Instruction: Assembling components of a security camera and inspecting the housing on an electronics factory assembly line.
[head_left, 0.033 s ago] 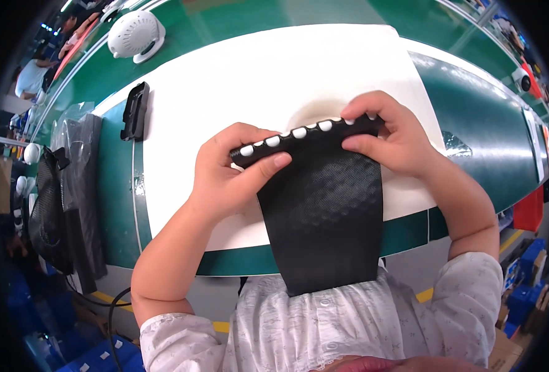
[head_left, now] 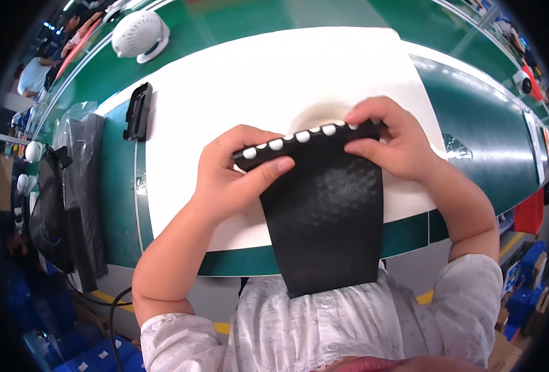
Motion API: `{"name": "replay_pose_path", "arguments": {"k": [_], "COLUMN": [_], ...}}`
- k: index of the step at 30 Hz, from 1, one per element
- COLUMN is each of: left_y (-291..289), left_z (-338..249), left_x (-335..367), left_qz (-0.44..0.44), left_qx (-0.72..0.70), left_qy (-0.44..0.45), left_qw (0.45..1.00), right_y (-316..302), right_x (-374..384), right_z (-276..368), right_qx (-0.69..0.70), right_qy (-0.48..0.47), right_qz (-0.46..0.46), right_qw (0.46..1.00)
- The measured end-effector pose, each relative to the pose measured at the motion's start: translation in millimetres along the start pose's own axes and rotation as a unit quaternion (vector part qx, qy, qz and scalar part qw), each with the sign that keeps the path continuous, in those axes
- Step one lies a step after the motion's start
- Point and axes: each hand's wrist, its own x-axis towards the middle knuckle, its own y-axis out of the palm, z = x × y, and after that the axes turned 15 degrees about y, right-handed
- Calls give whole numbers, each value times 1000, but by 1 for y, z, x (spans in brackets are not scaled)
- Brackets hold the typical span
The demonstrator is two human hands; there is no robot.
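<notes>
Between my hands is a black textured sheet (head_left: 324,211), its surface marked with rows of shallow bumps. Its far edge is a thick band with a row of white round spots (head_left: 303,136) along it. My left hand (head_left: 225,170) pinches the left end of that band, thumb on the near side and fingers behind. At the right end, my right hand (head_left: 401,139) holds the band between thumb and fingers. The sheet hangs down toward me over the table's front edge, its lower end against my shirt. Part of a pale round thing (head_left: 314,113) shows behind the band.
A large white sheet (head_left: 237,80) covers the middle of the green table (head_left: 473,118). Left of it lie a black plastic tray (head_left: 138,111), dark pieces in clear plastic (head_left: 83,155) and a black mesh bag (head_left: 48,204). A white fan (head_left: 139,34) stands at the far left.
Both hands keep their grip on the black sheet. Its banded edge and my right hand sit very slightly lower; the whole view has shifted a little.
</notes>
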Motion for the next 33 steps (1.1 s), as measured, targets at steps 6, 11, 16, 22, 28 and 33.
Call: {"name": "replay_pose_path", "arguments": {"k": [6,11,16,22,28,33], "left_y": [-2,1,0,4,4,4], "left_z": [-12,-9,-7,-9,-6,-10], "left_x": [-1,-2,2,1,1,2], "left_qz": [37,9,-1,-36,-20,-22], "left_qx": [-151,-138,-200,-199,-180,-157], "left_qy": [-66,-88,-186,-186,-173,-174], "left_qw": [986,986,962,961,968,972], "right_y": [4,8,8,5,3,4], "right_x": [-13,-11,-5,-4,-5,-2], "right_z": [7,2,6,8,8,8], "right_qx": [-49,16,111,153,145,109], "right_qy": [-174,-16,30,123,115,105], "right_qz": [-54,-41,-25,44,42,35], "right_qw": [982,999,993,980,982,988]}}
